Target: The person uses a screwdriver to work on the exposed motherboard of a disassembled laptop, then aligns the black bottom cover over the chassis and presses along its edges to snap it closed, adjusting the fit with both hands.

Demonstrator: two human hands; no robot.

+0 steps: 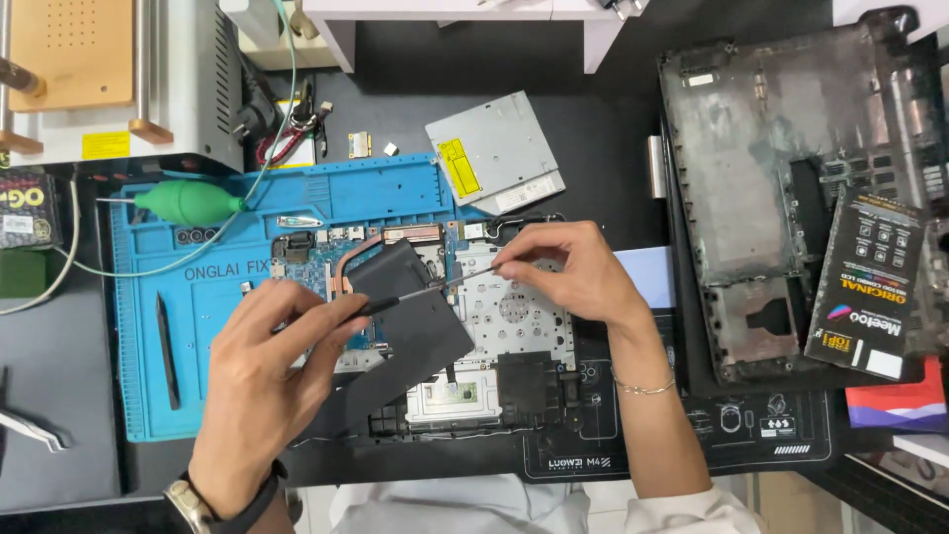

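Far left: metal tweezers (35, 430) at the tabletop (59, 346) edge, then a blue repair mat (148, 396) with a black spudger (168, 351) and a green air blower (188, 201) on it. Mat's moulded tray slots look mostly bare; small bits hard to tell.

Left hand (262, 381), grip closed around the handle of a thin screwdriver (415, 293), shaft running right and up over the opened laptop chassis (474, 356). A loose black sheet (405, 331) lies tilted over the board, partly covering a copper heat pipe (351, 267).

Right hand (568, 269), fingers pinched shut on the screwdriver's tip end, steadying it just above the metal keyboard backplate (514, 311).

Risks, as judgement: tip could slip and scratch board traces or the thin cable near the top edge; a freed screw could roll under the black sheet and get lost.

Behind the hands: silver optical drive (499, 153). Right: dusty laptop bottom cover (781, 188), its bays empty apart from grime, with a black retail packet (870, 287) on its edge.
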